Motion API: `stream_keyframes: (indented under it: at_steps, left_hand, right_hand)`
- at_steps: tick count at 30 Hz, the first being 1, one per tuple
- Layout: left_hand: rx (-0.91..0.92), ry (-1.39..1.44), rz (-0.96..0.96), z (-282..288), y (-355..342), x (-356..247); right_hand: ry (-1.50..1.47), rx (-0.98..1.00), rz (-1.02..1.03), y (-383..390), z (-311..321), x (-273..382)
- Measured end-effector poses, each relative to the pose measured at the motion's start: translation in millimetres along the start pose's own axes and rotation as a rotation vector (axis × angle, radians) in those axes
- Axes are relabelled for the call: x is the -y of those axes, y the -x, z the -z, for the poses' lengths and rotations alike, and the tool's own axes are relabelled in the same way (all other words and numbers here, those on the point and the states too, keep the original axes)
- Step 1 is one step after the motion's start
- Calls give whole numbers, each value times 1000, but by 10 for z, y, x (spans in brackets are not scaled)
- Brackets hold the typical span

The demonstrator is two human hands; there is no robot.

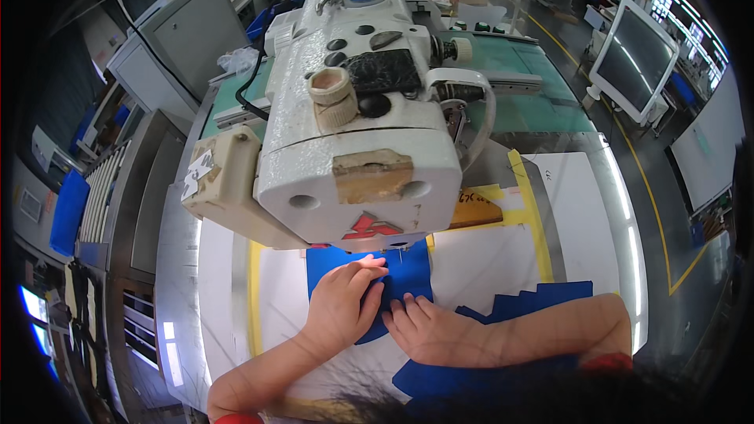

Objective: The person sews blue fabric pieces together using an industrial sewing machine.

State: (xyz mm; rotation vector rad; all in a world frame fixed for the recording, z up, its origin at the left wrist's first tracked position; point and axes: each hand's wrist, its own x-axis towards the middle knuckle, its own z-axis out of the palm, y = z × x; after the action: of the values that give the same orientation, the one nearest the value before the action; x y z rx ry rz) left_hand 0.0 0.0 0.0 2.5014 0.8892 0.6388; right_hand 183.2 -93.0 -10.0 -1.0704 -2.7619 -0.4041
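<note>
Head view: the blue cloth (410,276) lies on the white work surface (487,259) beneath the front of the sewing machine (361,188); left hand (342,298) laid fairly flat on it, gripping nothing, right hand (432,334) loosely curled at its right edge, pinch or mere press not discernible. Judged risks: left fingertips sit near the needle (401,255), so starting the machine could injure them, while uneven hand pressure could skew or pucker the cloth.
</note>
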Motion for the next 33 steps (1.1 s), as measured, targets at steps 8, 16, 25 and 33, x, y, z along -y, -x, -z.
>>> stream_keyframes:
  at_steps: [8, 16, 25, 33]
  left_hand:
    - [-56, -61, -236, 421, 499, 332]
    - [-50, -22, -369, 626, 621, 627]
    - [-154, 21, -363, 456, 930, 992]
    - [268, 1141, 1012, 499, 401, 1282]
  right_hand:
    - [-142, 25, -185, -159, -59, 59]
    - [-242, -119, -318, -402, -213, 113]
    - [-520, -631, -1284, 541, 947, -354]
    - [849, -556, -1603, 2979, 1946, 202]
